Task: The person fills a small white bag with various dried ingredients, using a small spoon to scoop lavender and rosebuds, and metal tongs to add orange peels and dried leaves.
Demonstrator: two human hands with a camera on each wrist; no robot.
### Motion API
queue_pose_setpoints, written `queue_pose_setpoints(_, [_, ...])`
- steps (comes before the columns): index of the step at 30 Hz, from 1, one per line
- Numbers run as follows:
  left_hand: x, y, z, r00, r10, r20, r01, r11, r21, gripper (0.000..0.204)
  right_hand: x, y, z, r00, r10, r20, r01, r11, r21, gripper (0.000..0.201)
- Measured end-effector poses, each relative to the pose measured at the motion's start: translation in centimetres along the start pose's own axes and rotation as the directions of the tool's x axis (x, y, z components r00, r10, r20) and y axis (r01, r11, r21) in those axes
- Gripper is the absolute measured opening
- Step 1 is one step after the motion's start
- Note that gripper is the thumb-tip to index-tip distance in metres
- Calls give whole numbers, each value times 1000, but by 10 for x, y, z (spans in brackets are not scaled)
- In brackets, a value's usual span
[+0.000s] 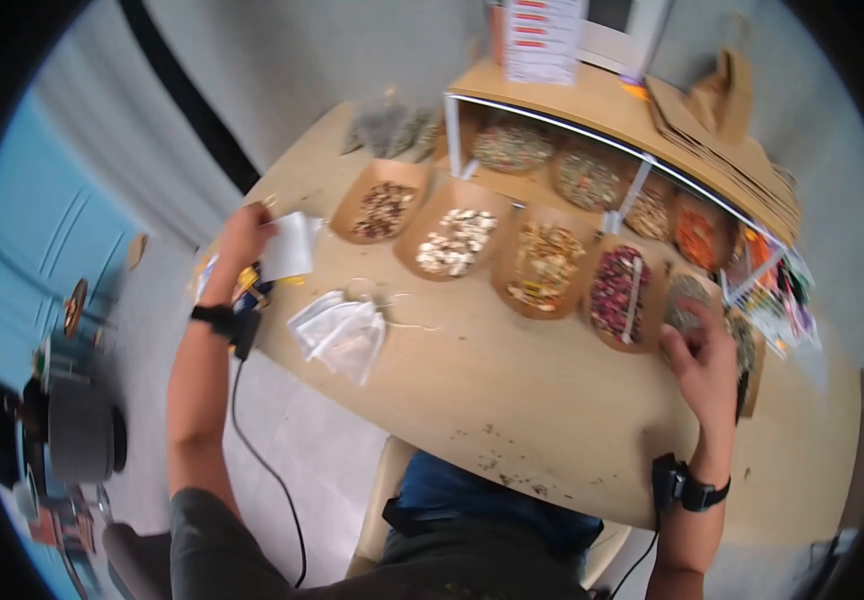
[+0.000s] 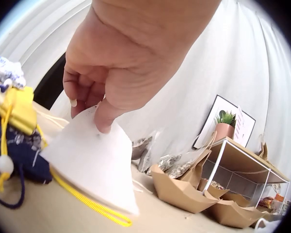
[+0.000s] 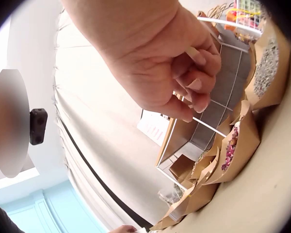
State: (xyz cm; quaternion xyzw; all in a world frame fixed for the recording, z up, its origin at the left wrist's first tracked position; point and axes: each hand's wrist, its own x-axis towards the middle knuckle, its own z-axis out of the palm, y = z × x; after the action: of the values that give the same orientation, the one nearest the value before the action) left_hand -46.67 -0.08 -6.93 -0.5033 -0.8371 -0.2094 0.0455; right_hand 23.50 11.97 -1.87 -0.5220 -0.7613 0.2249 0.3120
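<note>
My left hand (image 1: pixel 245 240) pinches a flat white pouch (image 2: pixel 89 155) by its top between thumb and fingers, at the left end of the table. Beneath it in the left wrist view lie a yellow cord (image 2: pixel 87 200) and a dark blue cloth pouch (image 2: pixel 19 155). More white drawstring pouches (image 1: pixel 347 335) lie on the table to the right of that hand. My right hand (image 1: pixel 702 365) is over the tray of grey-green dried herb (image 1: pixel 690 292), its fingers loosely bent with nothing between them. Beside it is a tray of dark pink dried buds (image 1: pixel 612 285) with a pale stick-like utensil (image 1: pixel 635 300) on top.
Paper trays hold yellowish flowers (image 1: pixel 547 260), white pieces (image 1: pixel 455 243) and brown-red bits (image 1: pixel 387 208). A wooden shelf (image 1: pixel 592 105) stands behind them, with more filled trays underneath. Crumbs (image 1: pixel 502 460) are scattered near the table's front edge. Colourful packets (image 1: pixel 777 300) lie at the right.
</note>
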Motion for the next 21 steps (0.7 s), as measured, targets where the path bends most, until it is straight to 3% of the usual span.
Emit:
queue_pose_setpoints(2, [-4,21,-25,994,44,-99,-44,999,-1,17,-8,2,-1,999,25,28,-23,997,-71,37])
queue_pose_setpoints(3, [-5,27,-32,965,151,-216,-155,988,2,16,-12,5,5,995,-85,55,90,990,-104,35])
queue_pose_setpoints(4, [-10,50,-48,955,168,-245,-178,984,-18,15,-16,5,11,977,-196,89,206,969,-132,33])
queue_pose_setpoints(5, [-14,72,-62,948,170,-271,-188,981,-41,15,-19,3,16,982,-173,76,182,974,-137,33])
queue_pose_setpoints(7, [-18,107,-80,936,149,-319,-192,975,-108,17,-26,-7,27,932,-302,198,344,911,-228,31])
queue_pose_setpoints(8, [-16,120,-83,918,170,-358,-250,950,-188,18,-27,-14,32,941,-281,188,321,918,-233,31])
queue_pose_setpoints(9, [-17,137,-84,899,185,-397,-306,914,-267,19,-26,-21,37,951,-231,204,292,889,-353,22])
queue_pose_setpoints(11, [-28,183,-85,888,210,-409,-376,844,-383,22,-25,-22,42,965,-159,208,241,845,-477,14])
queue_pose_setpoints(14, [-54,253,-71,871,252,-422,-467,694,-548,25,-19,5,55,926,-252,283,373,731,-571,9])
queue_pose_setpoints(17, [-79,307,-56,864,301,-404,-502,577,-645,28,-31,2,47,900,-294,321,426,747,-510,8])
queue_pose_setpoints(21, [-94,341,-38,874,279,-397,-486,491,-723,29,-78,-9,25,887,-313,340,449,758,-473,14])
